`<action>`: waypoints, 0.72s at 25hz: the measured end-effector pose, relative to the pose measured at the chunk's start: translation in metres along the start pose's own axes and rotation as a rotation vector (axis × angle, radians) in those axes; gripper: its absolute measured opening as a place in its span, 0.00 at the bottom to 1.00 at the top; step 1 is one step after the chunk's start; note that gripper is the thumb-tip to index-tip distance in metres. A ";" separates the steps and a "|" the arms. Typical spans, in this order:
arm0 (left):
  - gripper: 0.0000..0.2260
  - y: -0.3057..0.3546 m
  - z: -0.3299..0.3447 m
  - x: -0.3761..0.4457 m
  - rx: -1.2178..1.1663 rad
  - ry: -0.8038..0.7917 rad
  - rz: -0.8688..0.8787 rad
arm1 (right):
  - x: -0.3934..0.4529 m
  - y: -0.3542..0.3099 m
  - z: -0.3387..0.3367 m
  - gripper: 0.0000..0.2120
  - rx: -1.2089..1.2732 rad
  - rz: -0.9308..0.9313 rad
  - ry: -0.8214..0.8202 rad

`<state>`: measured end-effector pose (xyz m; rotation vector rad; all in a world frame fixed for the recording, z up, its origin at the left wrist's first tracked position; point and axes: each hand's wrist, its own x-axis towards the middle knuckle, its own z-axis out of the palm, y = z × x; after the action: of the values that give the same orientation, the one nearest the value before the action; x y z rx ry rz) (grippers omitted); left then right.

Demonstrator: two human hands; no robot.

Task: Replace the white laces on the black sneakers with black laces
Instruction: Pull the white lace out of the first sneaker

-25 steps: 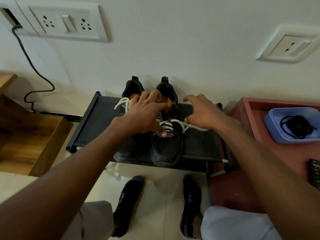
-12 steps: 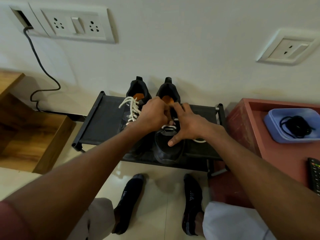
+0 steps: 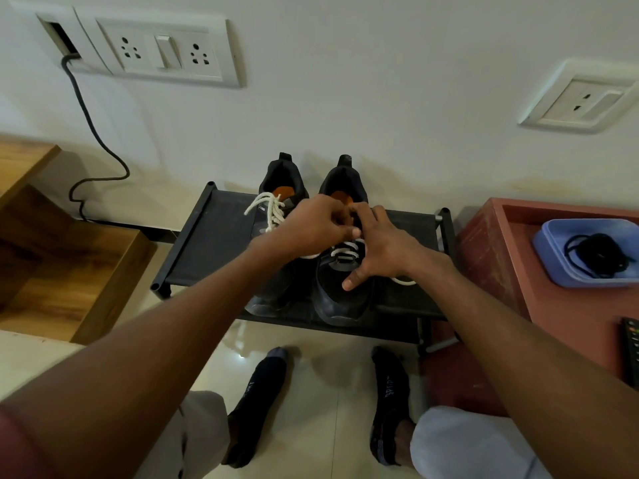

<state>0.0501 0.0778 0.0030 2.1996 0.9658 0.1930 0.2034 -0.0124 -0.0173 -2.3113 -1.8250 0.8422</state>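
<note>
- Two black sneakers sit side by side on a low black shoe rack (image 3: 207, 243) against a white wall, heels toward the wall, toes toward the person.
- Far left, a wooden step (image 3: 69, 271) and a dark cable (image 3: 100, 140) trailing down from a wall socket plate (image 3: 162, 51).
- On the rack's left, the left sneaker (image 3: 276, 188) keeps its white laces (image 3: 268, 210), loose ends spilling over the side.
- Above it the left hand (image 3: 313, 228) reaches in, fingers curled tight at the throat of the right sneaker (image 3: 340, 292), apparently pinching lace there; the grip itself is hidden.
- Beside it and touching, the right hand (image 3: 378, 250) has its upper fingers bent in at the same spot, thumb stretched down over the shoe's toe; whether it holds lace cannot be told.
- White lacing (image 3: 345, 252) shows between the hands; one loop (image 3: 403, 281) lies on the rack.
- Far right, black laces (image 3: 598, 254) lie coiled in a blue tray (image 3: 553, 264) on a red-brown table (image 3: 570, 312), well apart from the shoes.
</note>
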 end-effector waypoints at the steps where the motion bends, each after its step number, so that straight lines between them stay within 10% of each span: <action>1: 0.08 0.004 0.003 0.000 0.096 -0.001 0.033 | 0.000 0.001 0.000 0.62 0.008 -0.008 0.000; 5: 0.04 0.011 0.009 0.002 0.232 0.058 -0.016 | -0.003 0.003 0.001 0.61 0.006 -0.001 0.026; 10: 0.08 0.012 -0.015 -0.015 -0.470 0.098 -0.313 | -0.011 -0.004 0.004 0.60 0.030 0.026 0.065; 18: 0.07 0.009 0.009 -0.024 0.239 0.138 -0.096 | -0.023 -0.010 0.006 0.64 0.070 0.047 0.109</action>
<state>0.0417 0.0516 0.0054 2.3736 1.2222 0.1952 0.1888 -0.0318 -0.0099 -2.3162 -1.6766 0.7569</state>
